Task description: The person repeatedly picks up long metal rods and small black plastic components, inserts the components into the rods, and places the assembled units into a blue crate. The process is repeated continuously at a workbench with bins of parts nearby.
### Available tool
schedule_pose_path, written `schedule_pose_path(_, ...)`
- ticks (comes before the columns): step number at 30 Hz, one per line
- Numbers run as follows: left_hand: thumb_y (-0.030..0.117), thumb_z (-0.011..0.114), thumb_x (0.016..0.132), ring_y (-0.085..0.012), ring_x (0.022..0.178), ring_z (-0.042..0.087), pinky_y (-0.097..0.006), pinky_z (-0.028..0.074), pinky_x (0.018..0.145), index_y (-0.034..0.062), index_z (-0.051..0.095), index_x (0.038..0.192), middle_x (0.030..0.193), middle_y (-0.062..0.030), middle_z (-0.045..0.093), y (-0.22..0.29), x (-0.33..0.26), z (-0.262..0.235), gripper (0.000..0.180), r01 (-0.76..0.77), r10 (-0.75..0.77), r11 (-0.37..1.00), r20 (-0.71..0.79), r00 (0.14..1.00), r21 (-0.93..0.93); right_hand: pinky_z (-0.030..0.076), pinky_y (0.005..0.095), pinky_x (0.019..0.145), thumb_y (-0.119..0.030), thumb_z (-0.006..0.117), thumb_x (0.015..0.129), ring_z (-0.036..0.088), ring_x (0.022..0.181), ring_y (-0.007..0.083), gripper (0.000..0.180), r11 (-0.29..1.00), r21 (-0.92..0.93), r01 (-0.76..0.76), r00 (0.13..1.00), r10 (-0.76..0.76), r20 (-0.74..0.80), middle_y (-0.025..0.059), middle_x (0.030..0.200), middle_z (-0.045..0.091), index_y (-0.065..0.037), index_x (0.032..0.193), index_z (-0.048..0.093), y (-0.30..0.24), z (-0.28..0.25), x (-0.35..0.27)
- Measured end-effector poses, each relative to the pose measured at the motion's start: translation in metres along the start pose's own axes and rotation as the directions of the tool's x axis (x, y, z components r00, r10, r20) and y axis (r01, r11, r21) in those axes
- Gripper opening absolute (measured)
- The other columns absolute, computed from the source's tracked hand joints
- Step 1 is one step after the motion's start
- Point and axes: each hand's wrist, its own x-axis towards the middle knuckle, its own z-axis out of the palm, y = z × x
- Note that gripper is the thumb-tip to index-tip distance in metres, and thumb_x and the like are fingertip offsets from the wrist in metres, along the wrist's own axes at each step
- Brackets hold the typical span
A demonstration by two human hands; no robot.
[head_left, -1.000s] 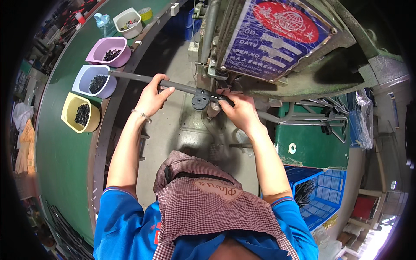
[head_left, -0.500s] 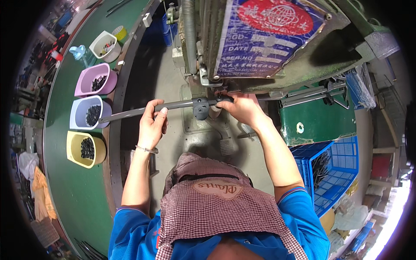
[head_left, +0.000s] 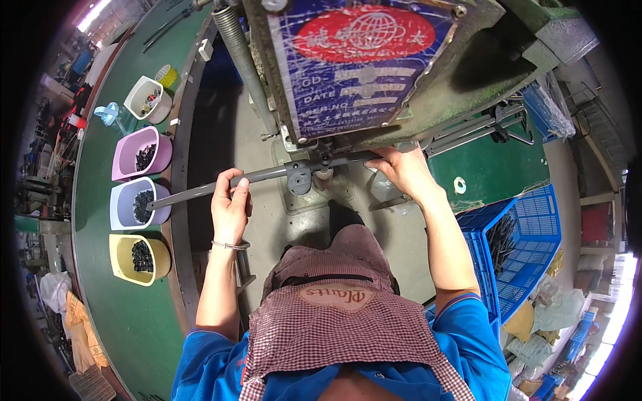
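- A checked apron [head_left: 334,321] over a blue shirt is seen nearest, at the lower edge.
- The left hand [head_left: 231,207] is wrapped around a long grey bar [head_left: 221,185], fingers curled over its top; a thin bracelet is worn at the wrist.
- The bar runs from just left of those fingers, over a lilac tub [head_left: 137,204], rightward to a dark clamp block [head_left: 299,179] under the machine [head_left: 401,73].
- The right hand [head_left: 401,170] is laid at the bar's far end, fingertips tucked beneath the machine's edge; their grip cannot be told.
- Left of the left fingers, a yellow tub [head_left: 137,257] and a pink tub [head_left: 142,154] with small dark parts are noted.
- Right of the right hand, a blue crate [head_left: 528,247] is seen.
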Motion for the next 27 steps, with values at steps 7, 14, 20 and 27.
schedule_pose_path(7,0.022,0.059,0.103,-0.003,0.046,0.04,-0.02,0.027,0.039,0.0171,0.058,0.119,0.064,0.0071,0.049,-0.001,-0.003,0.002,0.017,-0.001,0.001,1.0,-0.016,1.0,-0.005,0.049,0.0466,0.094,-0.021,0.077,0.081,0.063,0.105,0.0382,0.031,0.997,-0.019,0.073,0.996,-0.074,-0.055,0.0159,0.106,0.071,-0.008,0.109,0.076,0.003,-0.001,0.001)
schedule_pose_path(14,0.015,0.06,0.102,-0.0032,0.047,0.039,-0.022,0.029,0.041,0.0111,0.056,0.118,0.06,0.0072,0.046,0.006,-0.004,0.005,0.017,0.023,-0.023,1.0,-0.033,0.999,0.002,0.049,0.0451,0.092,-0.021,0.077,0.083,0.064,0.104,0.0378,0.027,0.998,0.021,0.063,0.997,-0.062,-0.038,0.016,0.108,0.071,-0.009,0.106,0.076,0.001,-0.002,0.0)
schedule_pose_path(20,0.015,0.06,0.102,-0.0032,0.048,0.04,-0.022,0.03,0.042,0.0104,0.057,0.118,0.059,0.0072,0.045,0.009,-0.005,0.003,0.017,0.033,-0.033,0.999,-0.032,0.999,0.008,0.049,0.0446,0.094,-0.022,0.076,0.084,0.063,0.105,0.0368,0.027,0.998,0.02,0.063,0.998,-0.063,-0.008,0.0149,0.108,0.071,-0.009,0.109,0.076,0.0,-0.005,0.002)
schedule_pose_path(27,0.02,0.061,0.102,-0.0027,0.05,0.041,-0.02,0.03,0.043,0.0142,0.059,0.116,0.064,0.0077,0.048,-0.002,0.0,0.002,0.016,-0.008,0.008,1.0,-0.002,1.0,-0.005,0.049,0.0429,0.095,-0.021,0.075,0.085,0.064,0.106,0.0369,0.028,0.999,0.028,0.04,0.999,-0.04,0.002,0.0152,0.108,0.072,-0.009,0.109,0.076,-0.001,-0.008,0.001)
